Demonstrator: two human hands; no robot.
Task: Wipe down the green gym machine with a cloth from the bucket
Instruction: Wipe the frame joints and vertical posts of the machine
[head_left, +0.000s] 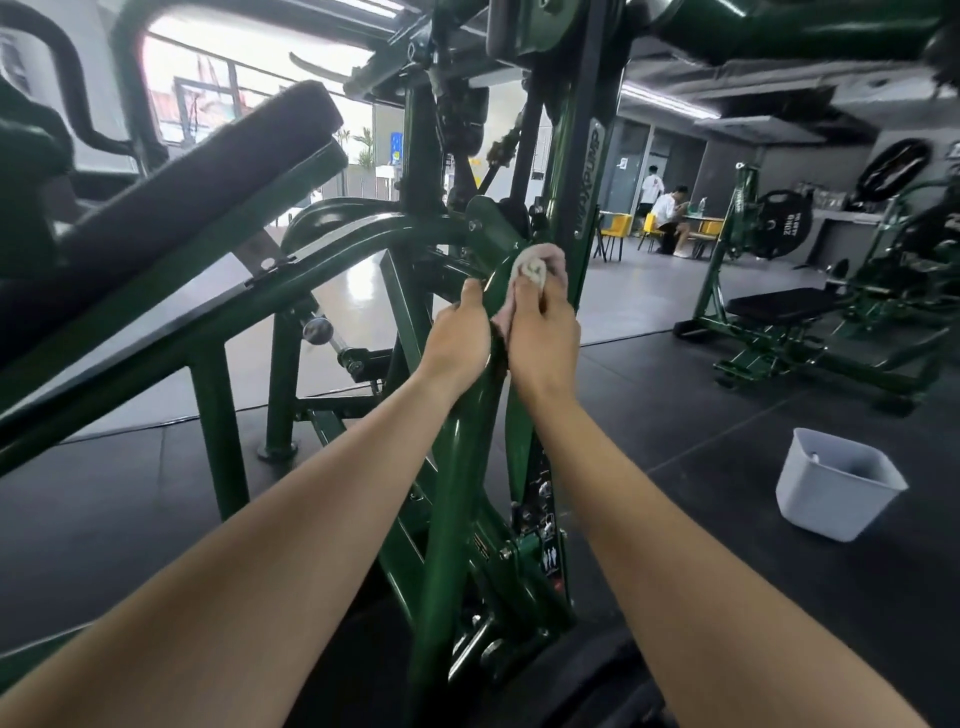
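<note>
Right hand (543, 335) grips the bunched cloth (535, 270) against an upright bar of the green machine (457, 467) — left hand (460, 335) curls round that bar just beside it. The bucket (836, 483) stands well apart on the floor (727, 415).

The gym machine (451, 467) stands right before me, its pad (208, 171) up on the left. My left hand (457, 343) grips its middle post, my right hand (543, 338) just beside it, holding the cloth (535, 265) against the post. The bucket (815, 499) sits on the floor (727, 441) near right; a second machine (779, 322) stands far right.
</note>
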